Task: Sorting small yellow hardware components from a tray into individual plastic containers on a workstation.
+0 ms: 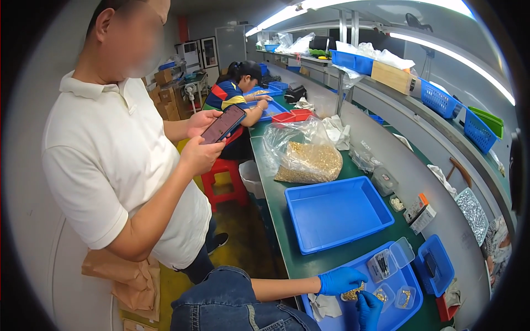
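My left hand [339, 282], in a blue glove, reaches over a small clear box of gold-coloured metal pieces [350, 296], its fingers bent together. My right hand [369, 310], gloved alike, meets it at the same box with fingertips pinched; what either holds is too small to make out. All this is inside a blue tray [407, 315]. Beside my hands stand two more small clear boxes [406, 297] with gold pieces in at least one. Behind them is a clear lidded box [379, 266] of dark slim items. A white cloth [324, 307] lies left of my hands.
Another blue tray [339, 212] lies beyond on the green bench, then a plastic bag of gold pieces [312, 163]. A blue basket [435, 265] stands right. A standing person [118, 165] holds a phone [223, 124] at left; a seated person [234, 91] works farther along.
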The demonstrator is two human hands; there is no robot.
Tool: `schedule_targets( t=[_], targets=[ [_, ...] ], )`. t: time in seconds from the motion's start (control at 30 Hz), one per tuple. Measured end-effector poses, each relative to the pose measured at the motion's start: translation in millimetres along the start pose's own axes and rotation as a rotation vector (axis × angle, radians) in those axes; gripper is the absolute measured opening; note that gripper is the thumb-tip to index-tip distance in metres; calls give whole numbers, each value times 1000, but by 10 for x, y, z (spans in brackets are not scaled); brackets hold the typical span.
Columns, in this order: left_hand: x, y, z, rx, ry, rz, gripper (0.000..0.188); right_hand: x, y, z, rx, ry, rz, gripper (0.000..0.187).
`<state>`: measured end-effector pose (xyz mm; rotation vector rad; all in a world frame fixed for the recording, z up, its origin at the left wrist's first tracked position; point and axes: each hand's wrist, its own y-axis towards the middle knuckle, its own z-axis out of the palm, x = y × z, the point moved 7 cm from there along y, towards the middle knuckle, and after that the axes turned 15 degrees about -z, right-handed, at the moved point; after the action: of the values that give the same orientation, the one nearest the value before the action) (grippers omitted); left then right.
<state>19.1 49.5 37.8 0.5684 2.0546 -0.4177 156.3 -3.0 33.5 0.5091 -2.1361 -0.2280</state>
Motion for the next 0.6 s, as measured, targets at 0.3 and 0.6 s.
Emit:
schedule_targets(
  t=[0.3,0.6],
  targets=[
    [207,65,68,-12,-185,-115,25,-344,-76,51,-202,329,148,11],
    [302,106,161,51,-263,-189,22,85,14,-19,-100,-310,-279,13]
  ],
)
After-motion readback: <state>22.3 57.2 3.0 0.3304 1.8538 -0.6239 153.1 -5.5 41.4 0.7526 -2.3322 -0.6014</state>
